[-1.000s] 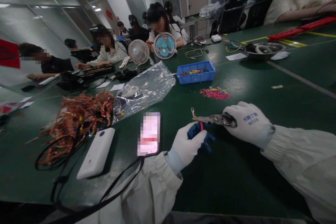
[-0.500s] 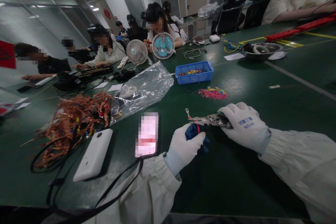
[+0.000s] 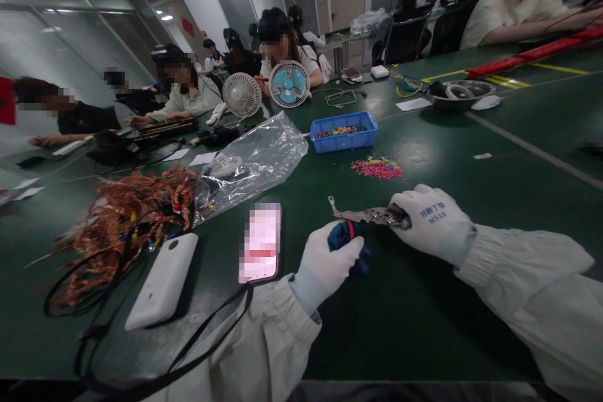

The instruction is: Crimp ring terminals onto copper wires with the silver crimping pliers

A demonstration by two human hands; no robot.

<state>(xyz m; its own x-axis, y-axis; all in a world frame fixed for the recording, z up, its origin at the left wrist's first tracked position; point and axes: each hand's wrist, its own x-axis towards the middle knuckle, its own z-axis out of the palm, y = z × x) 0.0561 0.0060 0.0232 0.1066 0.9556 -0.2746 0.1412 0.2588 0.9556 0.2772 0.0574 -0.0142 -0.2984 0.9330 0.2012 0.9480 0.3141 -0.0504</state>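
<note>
Head view: the work in hand looks like a squeeze on a short red wire [image 3: 350, 228] with a silvery metal plier tool [image 3: 370, 215]. I judge it would go best with the wire held square to the jaws and fully seated before any pressure. The pinching fingertips should be clear of the metal, and the handles closed in one even squeeze, so that what looks like a small metal ring terminal [image 3: 332, 203] at the tool's tip does not twist. The right hand [image 3: 434, 224], in a white knit glove, is curled tight round the tool's handles. The tool lies nearly level, pointing left just above the dark green table [image 3: 424, 326]. The left hand [image 3: 330, 259], in a white glove with blue-coated fingers, is closed in a pinch on the lower end of the red wire, directly beneath the tool. Whether the jaws already bite the wire is too small to tell. A smartphone [image 3: 260, 242] lies just to the left, with a white oblong power bank [image 3: 162, 279] and a tangle of copper wire [image 3: 122, 217] beyond it. A heap of pink and coloured bits [image 3: 377, 168] and a blue plastic tray [image 3: 343, 133] sit farther back
</note>
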